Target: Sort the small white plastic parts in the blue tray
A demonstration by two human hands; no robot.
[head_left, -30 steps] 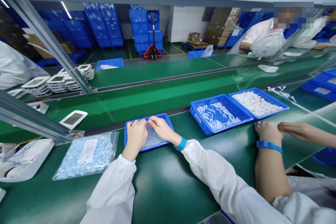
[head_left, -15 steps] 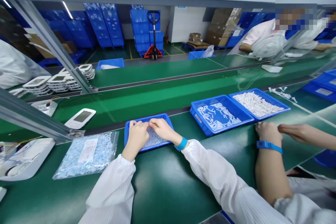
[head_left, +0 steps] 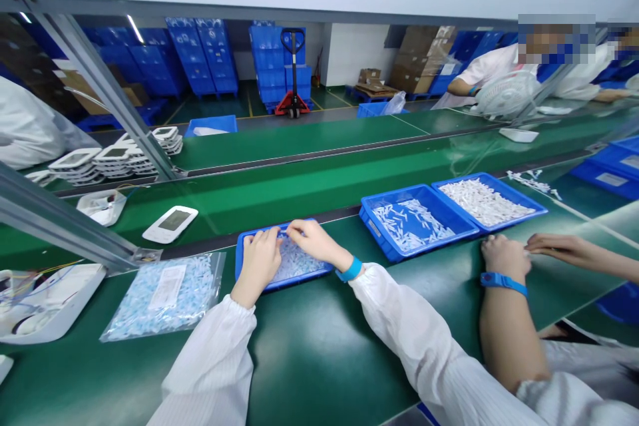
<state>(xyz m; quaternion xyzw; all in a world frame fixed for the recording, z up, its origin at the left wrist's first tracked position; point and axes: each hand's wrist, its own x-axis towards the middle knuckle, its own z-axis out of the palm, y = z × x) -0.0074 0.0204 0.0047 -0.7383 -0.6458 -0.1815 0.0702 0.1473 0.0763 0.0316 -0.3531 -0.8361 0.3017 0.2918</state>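
Observation:
Both hands are over a small blue tray (head_left: 309, 273) that holds a heap of small pale-blue translucent pieces (head_left: 294, 265). My left hand (head_left: 261, 257) is above the tray's left side, fingers bent and closed together; whatever they hold is too small to make out. Close beside it, my right hand (head_left: 315, 241) comes in from the right with thumb and fingers pinched, and any piece between them cannot be made out. A blue band (head_left: 350, 269) circles my right wrist. To the left lies a clear plastic bag (head_left: 192, 319) full of similar pale-blue pieces, with a white label.
Two blue trays (head_left: 399, 254) of small white pieces stand right of centre. At the right, a co-worker's hands (head_left: 506, 256) are close together. White devices (head_left: 170, 224) lie on the green conveyor belt (head_left: 279, 181). A metal post (head_left: 112, 90) slants up at the left.
My hands have drawn slightly apart, exposing more of the pieces in the tray. The white device with a screen has shifted right along the belt. The camera view has tilted slightly.

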